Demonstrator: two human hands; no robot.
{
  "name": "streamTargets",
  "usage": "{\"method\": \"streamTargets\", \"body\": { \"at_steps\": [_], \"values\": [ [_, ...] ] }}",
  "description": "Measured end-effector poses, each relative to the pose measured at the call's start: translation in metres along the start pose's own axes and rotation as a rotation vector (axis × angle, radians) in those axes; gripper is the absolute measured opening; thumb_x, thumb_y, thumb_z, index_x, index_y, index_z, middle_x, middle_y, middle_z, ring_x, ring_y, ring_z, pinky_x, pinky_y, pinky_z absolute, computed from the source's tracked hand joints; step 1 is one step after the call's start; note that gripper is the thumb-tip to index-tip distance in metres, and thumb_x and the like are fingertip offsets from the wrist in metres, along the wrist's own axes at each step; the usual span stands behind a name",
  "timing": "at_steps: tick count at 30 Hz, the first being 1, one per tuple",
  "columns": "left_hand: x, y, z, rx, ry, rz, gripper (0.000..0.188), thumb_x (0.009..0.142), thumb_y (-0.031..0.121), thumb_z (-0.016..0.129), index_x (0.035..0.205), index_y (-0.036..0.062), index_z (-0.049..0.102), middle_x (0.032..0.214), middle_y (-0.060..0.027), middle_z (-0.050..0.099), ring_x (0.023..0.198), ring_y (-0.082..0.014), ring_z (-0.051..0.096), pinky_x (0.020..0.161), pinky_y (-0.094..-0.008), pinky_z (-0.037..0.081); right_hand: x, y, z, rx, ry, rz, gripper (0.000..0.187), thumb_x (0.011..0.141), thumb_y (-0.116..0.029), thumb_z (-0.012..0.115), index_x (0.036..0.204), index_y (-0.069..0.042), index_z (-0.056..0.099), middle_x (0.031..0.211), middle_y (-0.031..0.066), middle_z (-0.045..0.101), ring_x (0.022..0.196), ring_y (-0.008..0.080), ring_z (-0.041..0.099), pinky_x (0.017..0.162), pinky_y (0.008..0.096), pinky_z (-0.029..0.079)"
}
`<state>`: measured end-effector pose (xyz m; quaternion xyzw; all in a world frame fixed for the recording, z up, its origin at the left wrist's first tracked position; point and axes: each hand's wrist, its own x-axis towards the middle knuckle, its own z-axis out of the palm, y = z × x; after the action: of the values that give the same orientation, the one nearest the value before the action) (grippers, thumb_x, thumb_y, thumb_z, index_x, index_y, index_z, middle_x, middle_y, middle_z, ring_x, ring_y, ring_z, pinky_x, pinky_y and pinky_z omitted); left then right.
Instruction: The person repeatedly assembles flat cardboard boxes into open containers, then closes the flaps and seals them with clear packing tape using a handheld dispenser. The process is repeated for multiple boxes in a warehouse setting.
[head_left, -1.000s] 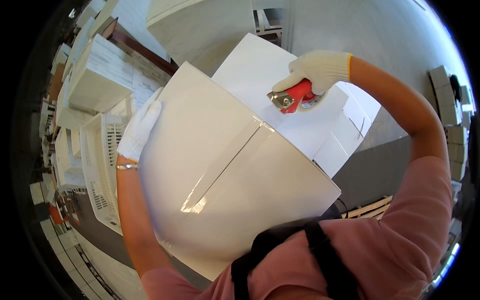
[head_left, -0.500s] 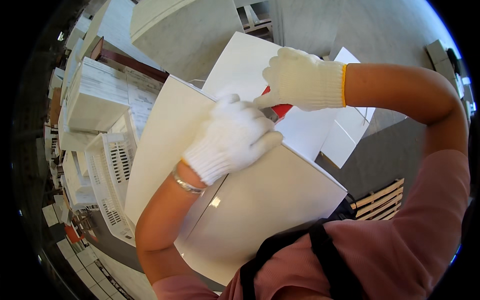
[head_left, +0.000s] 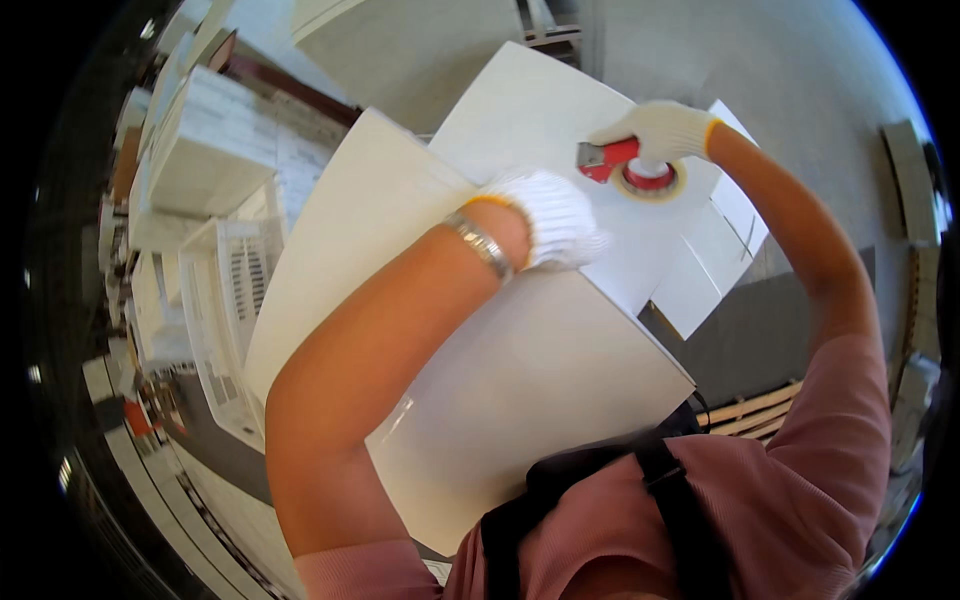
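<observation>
My right hand [head_left: 670, 130], in a white knit glove, is closed round a red tape dispenser [head_left: 612, 156]. A roll of clear tape sits in it, just above a white panel [head_left: 520, 112] on the far side. My left hand [head_left: 553, 222], gloved too, is at the far edge of a nearer glossy white panel [head_left: 530, 350]. Its fingers are blurred and mostly turned away from view, so its grip does not show. The left forearm crosses over the near panel and covers part of it.
White plastic crates [head_left: 215, 310] stand at the left beside stacked pale marble-patterned boxes [head_left: 195, 150]. A dark brown bar [head_left: 290, 88] points toward the near panel. Smaller white panels [head_left: 688, 285] lie to the right. A wooden pallet [head_left: 750, 412] is at the lower right.
My right hand has moved right, bringing the tape dispenser into fuller view away from the panel edge. My left hand has reached farther forward and right, its wrist now turned over the edge.
</observation>
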<state>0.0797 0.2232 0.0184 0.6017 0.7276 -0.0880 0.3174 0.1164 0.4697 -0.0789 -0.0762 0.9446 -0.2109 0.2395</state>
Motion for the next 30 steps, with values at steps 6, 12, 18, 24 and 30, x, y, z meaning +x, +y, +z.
{"method": "streamTargets", "body": {
  "at_steps": [6, 12, 18, 24, 30],
  "values": [
    [-0.066, -0.014, 0.02, -0.236, 0.891, 0.098, 0.045, 0.101, 0.043, 0.056, 0.122, 0.006, 0.072, 0.128, -0.0222, 0.066, 0.119, -0.0406, 0.061, 0.105, -0.0478, 0.046, 0.006, 0.056, 0.079, 0.382, -0.126, 0.288, 0.094, 0.054, 0.006, 0.061, 0.143, -0.023, 0.065, 0.109, 0.0154, 0.07, 0.101, 0.025, 0.062, 0.09, 0.0318, 0.052],
    [-0.191, -0.002, 0.098, -0.092, 0.916, -0.437, 0.061, 0.098, 0.049, 0.061, 0.148, 0.0132, 0.056, 0.16, -0.0224, 0.041, 0.148, -0.047, 0.035, 0.121, -0.0558, 0.026, -0.011, -0.075, 0.006, 0.281, 0.616, -0.14, 0.063, 0.091, -0.035, 0.069, 0.148, -0.011, 0.055, 0.153, 0.0206, 0.051, 0.14, 0.0344, 0.05, 0.116, 0.0411, 0.039],
    [-0.225, 0.051, 0.166, -0.101, 0.705, -0.748, 0.074, 0.094, 0.055, 0.061, 0.154, 0.0146, 0.047, 0.167, -0.0221, 0.028, 0.152, -0.0489, 0.023, 0.123, -0.0627, 0.016, -0.015, -0.228, 0.003, -0.361, 0.517, -0.725, 0.064, 0.096, -0.042, 0.062, 0.15, -0.009, 0.053, 0.156, 0.0215, 0.045, 0.146, 0.0438, 0.037, 0.123, 0.0462, 0.028],
    [-0.293, 0.057, 0.266, -0.669, 1.426, -1.137, 0.072, 0.1, 0.052, 0.058, 0.156, 0.0091, 0.043, 0.163, -0.0227, 0.035, 0.146, -0.0364, 0.039, 0.121, -0.0447, 0.032, -0.001, -0.201, 0.022, 0.907, 0.398, -0.443, 0.072, 0.103, -0.055, 0.05, 0.153, -0.005, 0.044, 0.163, 0.0193, 0.035, 0.151, 0.0373, 0.032, 0.124, 0.0452, 0.026],
    [-0.259, 0.056, 0.333, -2.577, 1.691, 0.145, 0.066, 0.109, 0.045, 0.05, 0.16, 0.0069, 0.035, 0.163, -0.0139, 0.036, 0.143, -0.0254, 0.045, 0.117, -0.0355, 0.04, -0.009, -0.213, 0.037, 1.477, 0.218, -0.371, 0.074, 0.104, -0.057, 0.046, 0.156, -0.005, 0.04, 0.164, 0.0188, 0.033, 0.151, 0.0361, 0.032, 0.124, 0.0446, 0.025]
  ]
}}
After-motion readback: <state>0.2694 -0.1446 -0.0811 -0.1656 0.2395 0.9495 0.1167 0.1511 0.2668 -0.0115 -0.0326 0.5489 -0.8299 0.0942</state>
